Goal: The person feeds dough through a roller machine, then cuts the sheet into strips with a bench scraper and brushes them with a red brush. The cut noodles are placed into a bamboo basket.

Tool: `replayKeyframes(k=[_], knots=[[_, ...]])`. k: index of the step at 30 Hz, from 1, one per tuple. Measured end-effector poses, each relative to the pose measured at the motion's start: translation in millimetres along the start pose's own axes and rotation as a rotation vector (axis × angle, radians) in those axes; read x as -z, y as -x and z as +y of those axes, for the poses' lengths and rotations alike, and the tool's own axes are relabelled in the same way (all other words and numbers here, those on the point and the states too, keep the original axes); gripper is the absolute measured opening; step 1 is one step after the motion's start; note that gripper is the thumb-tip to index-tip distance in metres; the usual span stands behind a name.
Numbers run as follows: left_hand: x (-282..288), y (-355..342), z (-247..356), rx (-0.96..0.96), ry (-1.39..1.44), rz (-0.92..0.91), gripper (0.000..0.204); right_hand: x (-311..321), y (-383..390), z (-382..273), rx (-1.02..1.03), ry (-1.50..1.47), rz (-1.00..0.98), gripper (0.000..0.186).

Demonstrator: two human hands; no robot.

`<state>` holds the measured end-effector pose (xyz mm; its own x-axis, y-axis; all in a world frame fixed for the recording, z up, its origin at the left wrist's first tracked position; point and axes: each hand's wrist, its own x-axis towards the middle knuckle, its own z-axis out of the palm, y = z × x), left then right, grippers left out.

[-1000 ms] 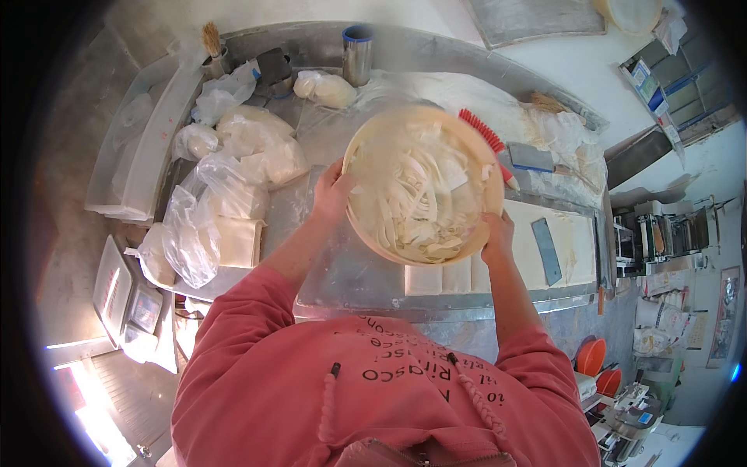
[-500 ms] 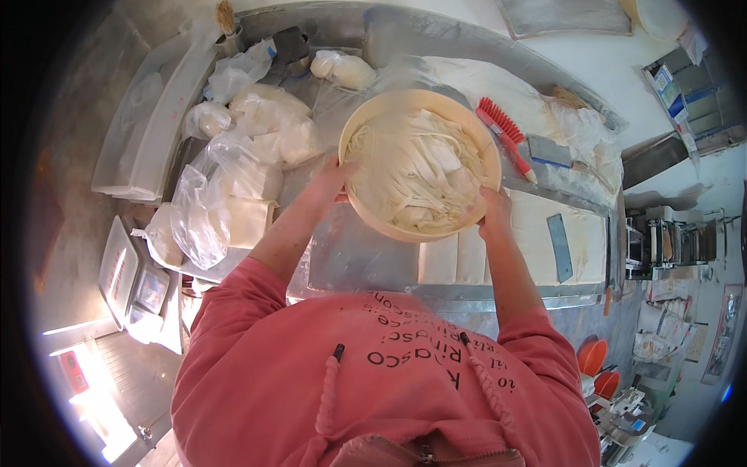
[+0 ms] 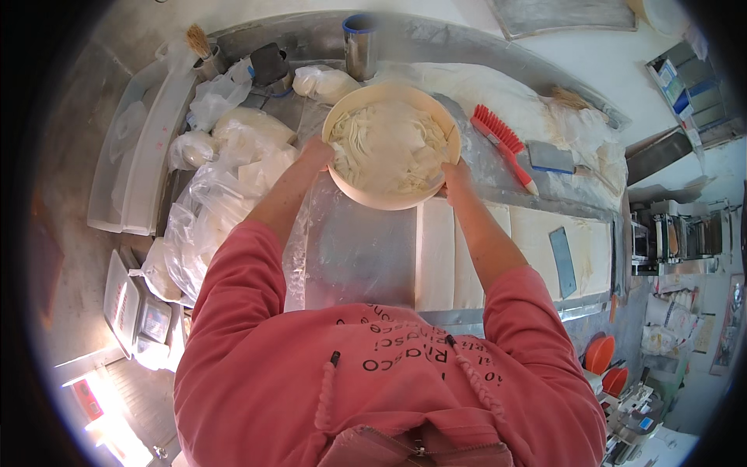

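Note:
A round, cream-coloured deep pan (image 3: 387,199) with a tall rim is held out over the worktop, and its underside is hidden. Flat, floury noodle strips (image 3: 359,134) lie in it, hazy and partly blurred in the middle. My left hand (image 3: 317,155) is closed on the left side of the rim. On the right side my right hand (image 3: 456,178) grips the rim, its thumb toward the inside. Below the pan, several pale dough sheets (image 3: 465,265) lie side by side on the worktop, with a grey scraper blade (image 3: 562,262) resting on them.
To the left are bagged dough pieces (image 3: 210,214) and a long translucent bin (image 3: 128,167). A metal cylinder (image 3: 361,54) stands behind the pan. On the right lie a red brush (image 3: 502,144) and a blue-edged scraper (image 3: 550,156) near floury cloth (image 3: 587,136).
Both hands have carried the pan away from me and a little to the left. The noodles inside have shifted from a raised heap to a flatter, blurred layer.

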<state>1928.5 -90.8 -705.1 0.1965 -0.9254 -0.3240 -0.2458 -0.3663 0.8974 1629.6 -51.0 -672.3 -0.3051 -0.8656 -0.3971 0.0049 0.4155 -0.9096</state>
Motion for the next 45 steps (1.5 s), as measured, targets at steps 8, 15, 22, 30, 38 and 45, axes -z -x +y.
replayKeyframes(k=[8,15,22,30,38,45], knots=[[-9.1,-18.5,-2.4,0.034,-0.465,0.122,0.027,1.1,-53.8,-8.3,0.072,0.272,-0.071,0.048],[-26.1,14.1,30.4,-0.061,-0.514,0.132,0.031,20.6,-64.2,1.7,0.098,0.500,-0.050,0.049],[-90.0,-36.9,85.5,-0.691,-0.668,-0.235,0.026,8.5,-72.5,-15.7,0.993,0.901,0.115,0.042],[-107.3,-45.7,125.1,-0.900,-1.123,-0.475,0.033,-14.5,-70.0,-81.7,0.429,0.813,-0.503,0.025],[-39.0,3.3,160.4,-0.287,-0.254,-0.739,0.033,44.5,-78.5,-110.7,0.469,0.392,-0.629,0.024],[-20.4,119.2,34.4,0.281,0.075,-0.360,0.029,170.3,-117.1,-9.1,0.037,1.480,0.510,0.041]])
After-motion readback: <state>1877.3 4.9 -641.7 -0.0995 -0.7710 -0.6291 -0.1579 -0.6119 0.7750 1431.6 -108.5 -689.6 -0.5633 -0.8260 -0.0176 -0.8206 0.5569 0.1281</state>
